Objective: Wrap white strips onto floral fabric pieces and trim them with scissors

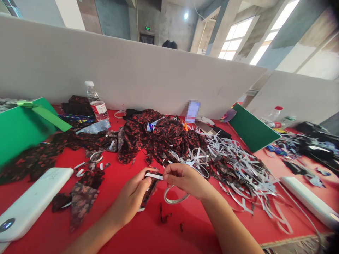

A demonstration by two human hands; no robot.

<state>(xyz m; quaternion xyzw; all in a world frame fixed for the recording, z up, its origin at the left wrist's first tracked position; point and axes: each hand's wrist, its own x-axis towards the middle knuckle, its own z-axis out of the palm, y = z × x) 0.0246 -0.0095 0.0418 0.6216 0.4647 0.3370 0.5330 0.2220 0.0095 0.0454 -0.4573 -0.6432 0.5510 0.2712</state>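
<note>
My left hand is closed on a narrow dark floral fabric piece, thumb on top. Across its far end runs a flat white tape, pulled out to the right. The fingers of my right hand pinch the other end of that tape. Below the right fingers hangs a curled white loop, seemingly part of the same tape. Just beyond both hands lies a heap of dark red-flowered fabric. To the right spreads a tangle of white tape strips.
A long white device with a lit display lies at left, another white device at right. Green dividers flank the red table. A water bottle and a lit phone stand by the white partition.
</note>
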